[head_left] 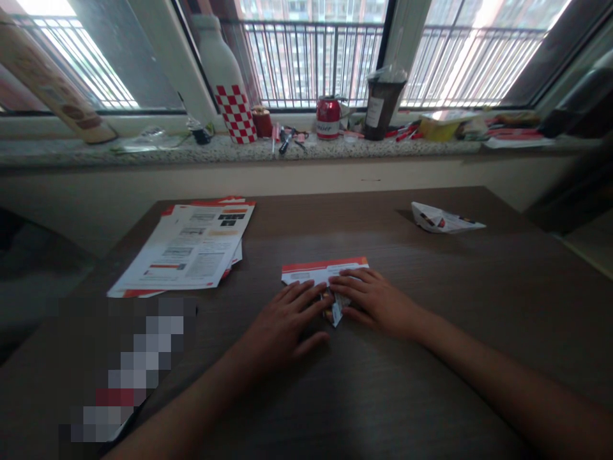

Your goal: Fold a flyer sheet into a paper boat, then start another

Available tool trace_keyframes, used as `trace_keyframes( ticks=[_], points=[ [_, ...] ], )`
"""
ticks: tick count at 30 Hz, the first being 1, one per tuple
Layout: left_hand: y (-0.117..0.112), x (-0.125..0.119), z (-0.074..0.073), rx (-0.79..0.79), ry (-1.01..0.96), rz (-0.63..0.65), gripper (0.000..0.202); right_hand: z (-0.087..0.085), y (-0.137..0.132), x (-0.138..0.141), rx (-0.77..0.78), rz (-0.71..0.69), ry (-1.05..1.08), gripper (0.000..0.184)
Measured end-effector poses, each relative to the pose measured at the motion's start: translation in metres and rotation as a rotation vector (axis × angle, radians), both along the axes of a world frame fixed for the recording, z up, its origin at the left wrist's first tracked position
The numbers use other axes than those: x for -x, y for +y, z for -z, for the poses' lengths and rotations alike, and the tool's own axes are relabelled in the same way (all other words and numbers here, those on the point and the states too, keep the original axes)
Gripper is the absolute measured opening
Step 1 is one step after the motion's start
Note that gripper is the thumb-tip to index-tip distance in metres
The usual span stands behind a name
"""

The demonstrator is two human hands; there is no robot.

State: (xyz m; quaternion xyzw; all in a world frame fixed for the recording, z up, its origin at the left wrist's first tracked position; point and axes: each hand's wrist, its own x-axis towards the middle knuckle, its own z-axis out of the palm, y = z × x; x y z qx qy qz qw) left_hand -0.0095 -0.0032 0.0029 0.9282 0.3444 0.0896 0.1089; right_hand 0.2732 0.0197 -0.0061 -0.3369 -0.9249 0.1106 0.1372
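Observation:
A partly folded sheet of printed paper [322, 271] with a red top band lies on the dark wooden table [431, 319] in front of me. My left hand [282, 322] lies flat on its lower left part, fingers stretched out. My right hand [373, 299] presses the lower right part, fingers spread flat over the folds. The fingertips of both hands meet at the paper's pointed lower end. Most of the lower paper is hidden under the hands.
A stack of printed leaflets [191, 249] lies at the left. A finished folded paper shape [443, 219] sits at the far right. The windowsill holds a checked bottle [227, 83], a red can [328, 118], a dark cup [382, 105] and clutter.

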Motion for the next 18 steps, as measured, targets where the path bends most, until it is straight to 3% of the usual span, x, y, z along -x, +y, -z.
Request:
trace_keyframes(
  ticks=[18],
  points=[
    [0.0007,-0.0003,-0.0022,0.029,0.013,-0.005,0.062,0.0021,0.0019,-0.0019,-0.007,-0.017,-0.009,0.044]
  ],
)
